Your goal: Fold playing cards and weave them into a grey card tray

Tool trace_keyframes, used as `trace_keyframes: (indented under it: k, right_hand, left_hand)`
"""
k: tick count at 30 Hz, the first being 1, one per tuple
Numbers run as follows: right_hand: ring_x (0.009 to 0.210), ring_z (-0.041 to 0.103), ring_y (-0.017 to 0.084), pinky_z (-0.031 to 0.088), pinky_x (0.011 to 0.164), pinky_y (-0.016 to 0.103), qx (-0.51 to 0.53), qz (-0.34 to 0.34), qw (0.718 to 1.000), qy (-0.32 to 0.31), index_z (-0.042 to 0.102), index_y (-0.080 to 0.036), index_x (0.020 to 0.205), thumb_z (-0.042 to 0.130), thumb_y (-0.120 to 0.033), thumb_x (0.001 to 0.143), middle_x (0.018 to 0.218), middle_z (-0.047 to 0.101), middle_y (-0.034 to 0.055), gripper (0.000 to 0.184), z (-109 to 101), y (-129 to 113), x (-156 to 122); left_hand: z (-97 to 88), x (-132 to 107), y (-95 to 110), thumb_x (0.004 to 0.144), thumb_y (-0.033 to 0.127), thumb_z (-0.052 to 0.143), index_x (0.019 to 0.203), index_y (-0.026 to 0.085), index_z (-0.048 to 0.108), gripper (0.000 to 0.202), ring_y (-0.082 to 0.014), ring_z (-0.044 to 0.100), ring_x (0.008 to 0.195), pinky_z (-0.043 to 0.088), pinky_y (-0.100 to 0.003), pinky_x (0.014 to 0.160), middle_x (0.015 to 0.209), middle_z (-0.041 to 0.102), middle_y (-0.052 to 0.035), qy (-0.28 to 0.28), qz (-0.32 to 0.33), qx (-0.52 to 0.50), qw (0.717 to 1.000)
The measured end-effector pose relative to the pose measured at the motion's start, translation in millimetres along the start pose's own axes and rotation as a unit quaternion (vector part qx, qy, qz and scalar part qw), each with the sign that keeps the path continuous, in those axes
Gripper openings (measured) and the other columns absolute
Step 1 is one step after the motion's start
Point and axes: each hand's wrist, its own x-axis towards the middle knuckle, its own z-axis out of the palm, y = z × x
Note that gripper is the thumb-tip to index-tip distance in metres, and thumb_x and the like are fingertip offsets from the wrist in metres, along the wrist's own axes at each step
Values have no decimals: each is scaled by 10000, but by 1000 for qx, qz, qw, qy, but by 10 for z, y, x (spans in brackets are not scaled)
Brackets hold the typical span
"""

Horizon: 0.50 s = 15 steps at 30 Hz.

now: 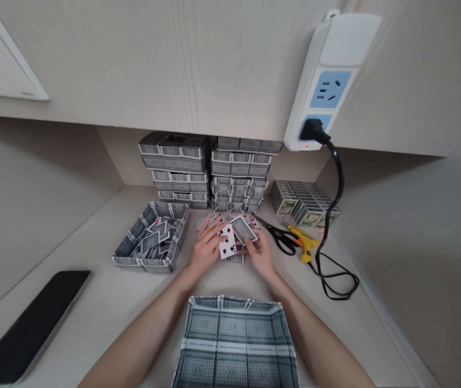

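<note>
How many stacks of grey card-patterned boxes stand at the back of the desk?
2: a left stack, beyond the open box of loose cards, and a right stack beside it. Others could be hidden behind them.

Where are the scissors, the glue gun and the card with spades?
Scissors (273, 229), head view: where the handles begin.
Glue gun (306, 240), head view: its yellow body.
Spade card (227, 244), head view: its printed face.

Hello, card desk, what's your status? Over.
Left hand holding spade card, face showing. Right hand holding patterned card, back showing. Scissors and yellow glue gun lie just to the right.
</note>
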Motion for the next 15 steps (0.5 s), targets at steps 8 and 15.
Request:
trace_keyframes:
  k: [8,15]
  right_hand:
    - [1072,448,236,445,829,389,-31,-70,997,-23,675,-216,756,609,-322,648,1130,525,50,165,-72,-29,33]
    - [917,557,230,453,797,405,105,19,993,-39,667,-203,746,613,-273,628,919,632,48,148,-30,21,18]
  left_hand:
    - [-8,11,30,751,85,422,752,179,623,222,-193,363,1170,361,-412,934,1258,408,-67,20,-69,1,997]
    - [25,-16,-28,724,140,494,730,193,651,166,-143,519,882,465,-304,740,1021,488,-60,74,-138,-39,987]
